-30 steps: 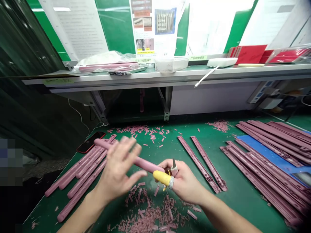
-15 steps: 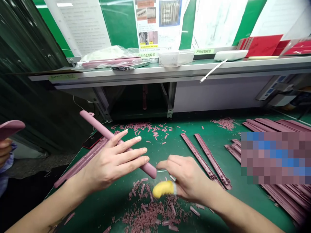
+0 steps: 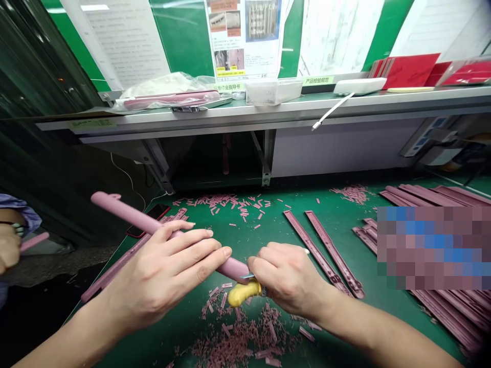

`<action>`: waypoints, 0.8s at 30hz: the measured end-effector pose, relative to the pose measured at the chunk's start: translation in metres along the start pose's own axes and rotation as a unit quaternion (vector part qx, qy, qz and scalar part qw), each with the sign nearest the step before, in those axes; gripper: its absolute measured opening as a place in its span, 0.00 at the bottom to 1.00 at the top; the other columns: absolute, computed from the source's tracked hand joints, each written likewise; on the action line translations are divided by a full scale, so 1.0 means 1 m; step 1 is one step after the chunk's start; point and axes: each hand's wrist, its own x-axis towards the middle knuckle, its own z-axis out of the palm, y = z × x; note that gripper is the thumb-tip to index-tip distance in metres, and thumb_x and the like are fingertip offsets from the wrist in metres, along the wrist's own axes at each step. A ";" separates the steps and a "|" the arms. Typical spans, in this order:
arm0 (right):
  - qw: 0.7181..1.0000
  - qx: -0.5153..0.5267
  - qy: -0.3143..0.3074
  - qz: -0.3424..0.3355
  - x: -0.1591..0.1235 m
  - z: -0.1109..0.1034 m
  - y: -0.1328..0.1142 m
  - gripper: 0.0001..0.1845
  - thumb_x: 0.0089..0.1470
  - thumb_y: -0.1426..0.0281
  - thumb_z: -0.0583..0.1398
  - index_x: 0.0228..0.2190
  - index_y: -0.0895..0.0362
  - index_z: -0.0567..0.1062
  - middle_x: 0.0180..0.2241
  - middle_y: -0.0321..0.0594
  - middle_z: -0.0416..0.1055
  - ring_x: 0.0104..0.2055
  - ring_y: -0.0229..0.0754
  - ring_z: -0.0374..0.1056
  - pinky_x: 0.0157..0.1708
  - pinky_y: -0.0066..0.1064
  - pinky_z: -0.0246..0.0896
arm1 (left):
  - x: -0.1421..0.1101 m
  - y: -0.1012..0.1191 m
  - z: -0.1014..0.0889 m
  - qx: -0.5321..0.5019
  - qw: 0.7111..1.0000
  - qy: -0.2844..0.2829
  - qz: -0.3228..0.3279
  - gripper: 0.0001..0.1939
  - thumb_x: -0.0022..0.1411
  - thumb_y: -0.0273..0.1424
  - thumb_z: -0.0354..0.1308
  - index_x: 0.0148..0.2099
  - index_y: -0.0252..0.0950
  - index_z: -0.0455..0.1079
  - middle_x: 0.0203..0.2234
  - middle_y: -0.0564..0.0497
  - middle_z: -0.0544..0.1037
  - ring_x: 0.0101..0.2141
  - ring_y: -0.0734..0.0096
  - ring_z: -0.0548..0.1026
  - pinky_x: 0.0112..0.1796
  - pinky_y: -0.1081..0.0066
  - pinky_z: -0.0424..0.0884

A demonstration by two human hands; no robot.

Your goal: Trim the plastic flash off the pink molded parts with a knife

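Head view, center frame: the left hand (image 3: 164, 278) grips a pink bar (image 3: 126, 211); the right hand (image 3: 286, 276) clutches a thin blade (image 3: 248, 276) at its end.

The green counter (image 3: 268, 235) carries two pink strips (image 3: 333, 253), just apart, and a strip pile (image 3: 441, 317) to their right, partly blurred. Chips (image 3: 215, 200) scatter along the back; shavings (image 3: 238, 342) spread at the front. A phone (image 3: 159, 209) lies at the left edge near more strips (image 3: 115, 269). The shelf (image 3: 238, 113) holds a bag (image 3: 169, 88), a box (image 3: 272, 93) and red cards (image 3: 412, 70).

Held bar (image 3: 128, 212): smooth, matt plastic look. Shelf edge (image 3: 230, 119): satin metal.
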 end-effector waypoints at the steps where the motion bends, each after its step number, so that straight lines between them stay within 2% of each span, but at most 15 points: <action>1: 1.000 0.001 0.005 0.004 0.000 0.000 0.000 0.18 0.65 0.68 0.50 0.24 0.57 0.68 0.20 0.34 0.59 0.22 0.38 0.46 0.23 0.32 0.36 | -0.002 0.003 0.001 -0.009 1.000 0.003 -0.012 0.21 0.63 0.20 0.52 0.58 0.33 0.64 0.47 0.45 0.77 0.49 0.58 0.71 0.52 0.53 0.62; 7: 1.000 0.010 0.022 0.008 -0.002 -0.003 -0.001 0.21 0.65 0.73 0.44 0.24 0.58 0.69 0.20 0.36 0.60 0.22 0.38 0.47 0.23 0.32 0.39 | -0.011 0.023 0.011 -0.085 0.989 0.081 -0.092 0.30 0.58 0.16 0.56 0.62 0.32 0.59 0.46 0.43 0.77 0.47 0.63 0.72 0.47 0.60 0.68; 12: 0.999 0.004 0.042 0.014 0.000 -0.003 -0.002 0.20 0.65 0.73 0.45 0.26 0.58 0.70 0.20 0.36 0.60 0.22 0.38 0.49 0.23 0.32 0.40 | -0.009 0.034 0.016 -0.119 0.977 0.074 -0.159 0.27 0.60 0.21 0.57 0.61 0.32 0.61 0.47 0.46 0.77 0.47 0.68 0.74 0.46 0.69 0.72; 16: 0.997 0.002 0.058 0.053 0.003 -0.002 -0.001 0.18 0.65 0.68 0.48 0.28 0.60 0.72 0.20 0.36 0.61 0.22 0.37 0.51 0.23 0.31 0.41 | -0.008 0.039 0.015 -0.104 0.974 0.070 -0.187 0.23 0.61 0.25 0.57 0.59 0.34 0.63 0.47 0.49 0.77 0.46 0.70 0.75 0.47 0.73 0.72; 19: 0.997 0.003 0.057 0.056 0.003 0.000 0.000 0.20 0.65 0.69 0.47 0.26 0.59 0.72 0.20 0.35 0.59 0.22 0.37 0.50 0.22 0.31 0.40 | -0.008 0.044 0.015 -0.111 0.969 0.059 -0.212 0.24 0.62 0.27 0.56 0.60 0.36 0.62 0.48 0.51 0.77 0.45 0.70 0.76 0.45 0.74 0.73; 24: 0.996 -0.011 0.063 0.056 0.003 0.004 -0.002 0.22 0.64 0.73 0.46 0.20 0.58 0.68 0.19 0.35 0.58 0.22 0.37 0.48 0.23 0.32 0.39 | -0.012 0.056 0.022 -0.146 0.944 0.058 -0.291 0.26 0.60 0.31 0.59 0.61 0.42 0.62 0.49 0.54 0.77 0.43 0.70 0.78 0.44 0.77 0.75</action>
